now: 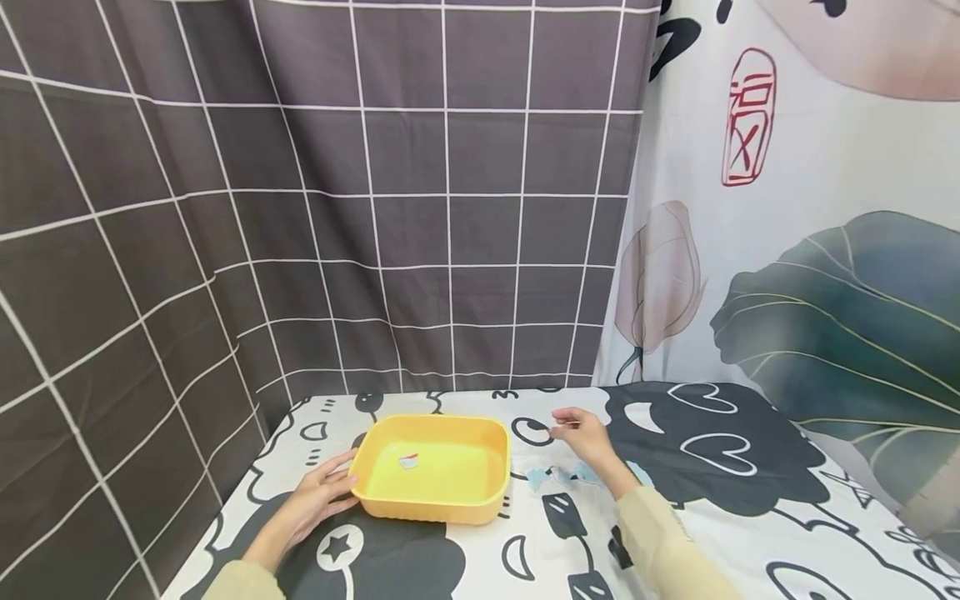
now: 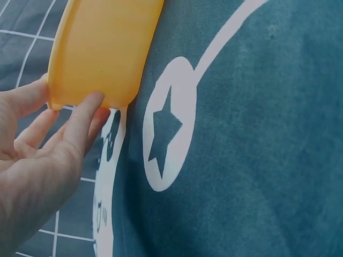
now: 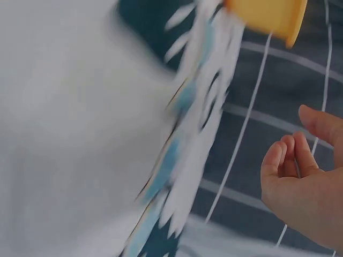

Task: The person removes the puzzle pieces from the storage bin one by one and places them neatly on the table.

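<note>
A yellow rectangular basin (image 1: 431,508) stands on the patterned cloth. A small flat white piece with a red mark (image 1: 408,461) lies on its floor. My left hand (image 1: 313,498) touches the basin's left outer wall with its fingers spread; in the left wrist view the thumb (image 2: 86,115) rests against that end. Off to the right of the basin, my right hand (image 1: 585,437) hovers above the cloth with loosely bent fingers. Nothing shows between its thumb and fingers (image 3: 289,152) in the right wrist view. Several flat light-blue pieces (image 1: 537,477) lie on the cloth beneath the right wrist.
A white cloth (image 1: 517,533) with black cartoon drawings covers the table. A dark curtain with white grid lines (image 1: 480,233) hangs behind and on the left. On the right hangs a white curtain with leaf and flower prints (image 1: 840,317).
</note>
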`<action>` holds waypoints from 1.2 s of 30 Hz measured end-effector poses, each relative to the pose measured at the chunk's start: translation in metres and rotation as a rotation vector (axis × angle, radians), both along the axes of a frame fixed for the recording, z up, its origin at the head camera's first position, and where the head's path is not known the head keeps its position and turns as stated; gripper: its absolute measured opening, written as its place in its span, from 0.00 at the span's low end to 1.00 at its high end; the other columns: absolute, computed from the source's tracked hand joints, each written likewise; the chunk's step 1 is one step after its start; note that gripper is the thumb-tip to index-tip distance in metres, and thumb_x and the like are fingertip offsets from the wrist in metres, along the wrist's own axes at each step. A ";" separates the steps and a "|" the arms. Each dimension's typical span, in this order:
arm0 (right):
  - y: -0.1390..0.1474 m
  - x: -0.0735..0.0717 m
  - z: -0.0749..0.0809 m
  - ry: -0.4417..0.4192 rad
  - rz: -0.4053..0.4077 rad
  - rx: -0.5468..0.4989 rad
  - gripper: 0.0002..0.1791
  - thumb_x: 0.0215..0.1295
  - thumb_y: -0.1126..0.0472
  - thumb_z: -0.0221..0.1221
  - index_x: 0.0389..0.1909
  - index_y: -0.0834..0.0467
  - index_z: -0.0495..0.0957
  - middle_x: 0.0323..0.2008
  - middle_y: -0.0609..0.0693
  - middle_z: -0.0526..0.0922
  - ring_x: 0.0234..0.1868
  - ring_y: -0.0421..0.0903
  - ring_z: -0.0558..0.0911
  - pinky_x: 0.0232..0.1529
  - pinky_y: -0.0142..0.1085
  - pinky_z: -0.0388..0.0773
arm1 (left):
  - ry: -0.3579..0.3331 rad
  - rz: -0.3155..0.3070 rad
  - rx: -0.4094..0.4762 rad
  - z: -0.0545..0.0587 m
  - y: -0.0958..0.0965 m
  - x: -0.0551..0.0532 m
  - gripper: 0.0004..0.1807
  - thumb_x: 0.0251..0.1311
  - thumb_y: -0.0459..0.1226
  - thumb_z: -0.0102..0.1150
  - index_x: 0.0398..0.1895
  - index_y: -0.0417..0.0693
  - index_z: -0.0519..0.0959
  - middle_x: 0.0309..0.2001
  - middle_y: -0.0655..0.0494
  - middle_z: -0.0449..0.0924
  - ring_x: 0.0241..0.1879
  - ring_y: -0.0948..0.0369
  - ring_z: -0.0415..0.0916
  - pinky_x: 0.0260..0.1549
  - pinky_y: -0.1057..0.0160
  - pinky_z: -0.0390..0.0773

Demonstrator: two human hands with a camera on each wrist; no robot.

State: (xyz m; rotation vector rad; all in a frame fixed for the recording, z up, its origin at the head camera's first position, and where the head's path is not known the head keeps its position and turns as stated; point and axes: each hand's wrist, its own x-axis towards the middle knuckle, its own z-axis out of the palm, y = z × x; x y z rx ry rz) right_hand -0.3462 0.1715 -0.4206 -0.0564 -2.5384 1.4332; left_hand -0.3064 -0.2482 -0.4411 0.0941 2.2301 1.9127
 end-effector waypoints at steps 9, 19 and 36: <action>-0.063 -0.016 0.011 0.025 0.073 -0.142 0.18 0.53 0.69 0.64 0.46 0.70 0.80 0.37 0.58 0.83 0.36 0.42 0.77 0.36 0.24 0.77 | 0.016 -0.006 -0.007 0.005 0.005 -0.002 0.37 0.67 0.33 0.53 0.74 0.31 0.49 0.69 0.24 0.57 0.60 0.47 0.76 0.58 0.49 0.81; -0.114 -0.019 0.014 0.014 0.180 -0.144 0.16 0.51 0.71 0.65 0.43 0.69 0.81 0.36 0.57 0.83 0.35 0.41 0.78 0.36 0.26 0.79 | -0.001 0.000 -0.016 0.005 0.005 -0.001 0.36 0.67 0.33 0.53 0.73 0.30 0.51 0.67 0.23 0.60 0.57 0.46 0.78 0.57 0.49 0.82; -0.198 -0.015 -0.003 -0.118 0.321 -0.286 0.17 0.53 0.71 0.64 0.44 0.72 0.80 0.37 0.58 0.84 0.37 0.41 0.79 0.45 0.34 0.83 | 0.003 -0.020 -0.001 0.001 0.001 -0.001 0.37 0.66 0.34 0.54 0.73 0.29 0.50 0.68 0.23 0.59 0.57 0.49 0.78 0.56 0.50 0.83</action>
